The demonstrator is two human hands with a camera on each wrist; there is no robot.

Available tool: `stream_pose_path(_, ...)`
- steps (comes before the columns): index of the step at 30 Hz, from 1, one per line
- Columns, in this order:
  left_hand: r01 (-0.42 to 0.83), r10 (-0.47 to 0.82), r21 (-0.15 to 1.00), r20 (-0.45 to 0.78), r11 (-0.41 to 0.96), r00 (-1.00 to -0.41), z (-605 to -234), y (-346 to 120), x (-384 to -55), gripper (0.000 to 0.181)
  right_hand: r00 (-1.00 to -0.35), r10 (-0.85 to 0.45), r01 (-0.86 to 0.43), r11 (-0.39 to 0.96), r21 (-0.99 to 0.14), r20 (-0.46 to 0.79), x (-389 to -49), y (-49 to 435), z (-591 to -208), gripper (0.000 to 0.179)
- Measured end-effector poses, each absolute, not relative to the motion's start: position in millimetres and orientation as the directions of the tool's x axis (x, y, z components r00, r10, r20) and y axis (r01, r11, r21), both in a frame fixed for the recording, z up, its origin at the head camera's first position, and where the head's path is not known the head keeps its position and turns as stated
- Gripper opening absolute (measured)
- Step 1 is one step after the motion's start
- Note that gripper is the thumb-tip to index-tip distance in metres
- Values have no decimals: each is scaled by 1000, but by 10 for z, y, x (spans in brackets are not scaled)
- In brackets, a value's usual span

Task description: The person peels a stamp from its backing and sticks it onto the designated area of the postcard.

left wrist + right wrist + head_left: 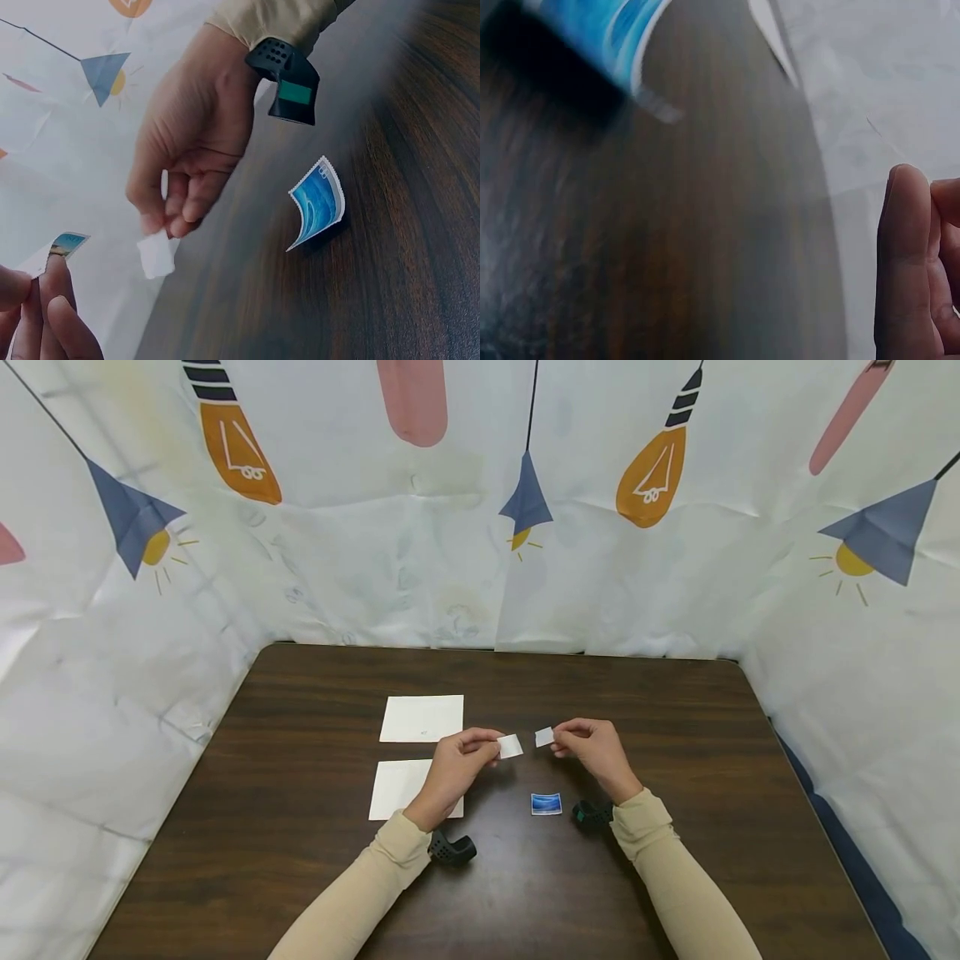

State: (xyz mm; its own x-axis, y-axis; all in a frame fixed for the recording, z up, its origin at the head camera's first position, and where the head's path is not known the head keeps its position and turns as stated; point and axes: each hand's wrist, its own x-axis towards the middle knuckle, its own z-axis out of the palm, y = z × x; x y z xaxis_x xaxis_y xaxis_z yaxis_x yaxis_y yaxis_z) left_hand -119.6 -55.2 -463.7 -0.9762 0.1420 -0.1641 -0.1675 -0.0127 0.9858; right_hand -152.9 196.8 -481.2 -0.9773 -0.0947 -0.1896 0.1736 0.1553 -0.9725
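My left hand (452,774) pinches a postage stamp (511,747) by its edge, white back up; in the left wrist view a beach-like picture shows on the stamp's (70,244) other face. To its right, my right hand (597,755) pinches a small white paper piece (544,737) between thumb and fingers. A narrow gap separates the two papers, both held above the table. Below them a blue stamp (546,804), curled with perforated edges, lies face up on the table. The right wrist view shows only some right-hand fingers (911,262) and part of the blue stamp (622,37).
Two white sheets lie on the dark wood table (315,860) at the left: a far sheet (422,717) and a near sheet (396,787), partly covered by my left hand and wrist. A printed white curtain (450,568) surrounds the back and sides.
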Motion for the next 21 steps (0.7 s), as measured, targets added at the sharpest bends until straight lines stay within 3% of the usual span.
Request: stream_pose_path(21, -194, 153, 981, -191, -6, -970, -4687, -544, -1240, 19, -950, -87, 281, 176, -943, -299, -1748, 2010, -5031, 23)
